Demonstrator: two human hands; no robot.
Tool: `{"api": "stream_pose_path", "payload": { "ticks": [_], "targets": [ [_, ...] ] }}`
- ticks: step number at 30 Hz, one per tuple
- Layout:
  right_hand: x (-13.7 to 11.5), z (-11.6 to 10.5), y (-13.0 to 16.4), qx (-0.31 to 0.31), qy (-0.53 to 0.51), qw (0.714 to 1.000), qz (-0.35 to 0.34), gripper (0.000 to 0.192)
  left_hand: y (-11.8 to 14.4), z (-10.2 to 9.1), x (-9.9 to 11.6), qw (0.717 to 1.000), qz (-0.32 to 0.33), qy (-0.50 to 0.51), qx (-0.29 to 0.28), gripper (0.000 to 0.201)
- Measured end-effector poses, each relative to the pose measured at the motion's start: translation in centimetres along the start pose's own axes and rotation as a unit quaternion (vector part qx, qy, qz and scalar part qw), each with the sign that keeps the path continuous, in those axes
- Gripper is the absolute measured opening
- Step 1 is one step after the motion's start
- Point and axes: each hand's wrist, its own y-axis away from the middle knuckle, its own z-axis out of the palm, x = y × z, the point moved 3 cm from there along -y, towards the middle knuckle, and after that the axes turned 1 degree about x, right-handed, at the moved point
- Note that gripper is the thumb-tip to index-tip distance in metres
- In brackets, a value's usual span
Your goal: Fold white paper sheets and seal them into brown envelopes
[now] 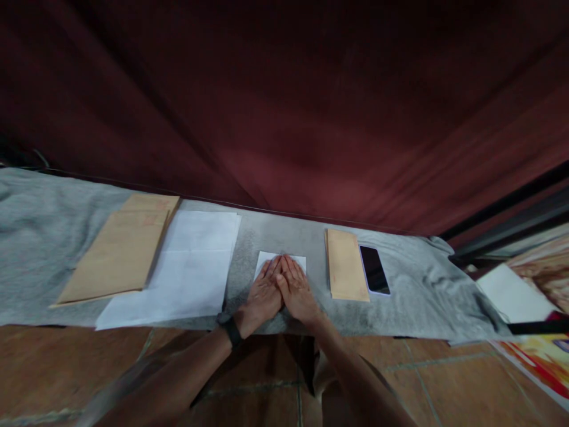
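A small white sheet of paper point(263, 257), perhaps folded, lies on the grey cloth under both my hands. My left hand point(265, 293) rests flat on it, fingers stretched out, with a dark watch at the wrist. Beside it my right hand point(297, 292) also presses down flat, its fingertips meeting the left ones and its thumb lying over the left hand. Much of the paper is hidden beneath my palms. To the left, large white sheets point(195, 267) lie in a loose stack. Brown envelopes point(118, 252) overlap those sheets.
Right of my hands lie smaller brown envelopes point(348, 264) and a phone point(374, 270) touching them. Grey cloth point(422, 290) covers the narrow surface, backed by a dark red curtain point(284, 136). Below its front edge is a tiled floor point(427, 379). A white board point(515, 293) stands far right.
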Motion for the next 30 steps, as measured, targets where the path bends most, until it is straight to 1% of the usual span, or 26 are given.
{"api": "stream_pose_path", "payload": {
  "ticks": [6, 12, 16, 21, 25, 30],
  "targets": [
    [0.1, 0.2, 0.4, 0.007, 0.053, 0.999, 0.004, 0.06, 0.1, -1.1, -0.6, 0.999, -0.029, 0.005, -0.03, 0.066],
    [0.2, 0.3, 0.6, 0.02, 0.085, 0.996, 0.0, 0.058, 0.2, -1.8, -1.4, 0.998, -0.055, 0.007, -0.039, 0.063],
    [0.6, 0.2, 0.9, 0.03, 0.112, 0.993, -0.001, 0.057, 0.2, -2.1, -2.0, 0.996, -0.088, 0.011, -0.031, 0.059],
    [1.3, 0.1, 1.5, 0.073, 0.157, 0.985, -0.003, 0.057, 0.2, -2.4, -2.7, 0.992, -0.123, 0.007, -0.021, 0.055],
    [1.9, 0.1, 1.7, 0.099, 0.176, 0.979, 0.0, 0.059, 0.3, -2.5, -3.2, 0.989, -0.143, -0.009, -0.02, 0.056],
    [2.6, 0.0, 1.8, 0.091, 0.179, 0.979, 0.017, 0.063, 0.1, -3.2, -3.7, 0.989, -0.145, -0.011, -0.022, 0.055]
  ]
}}
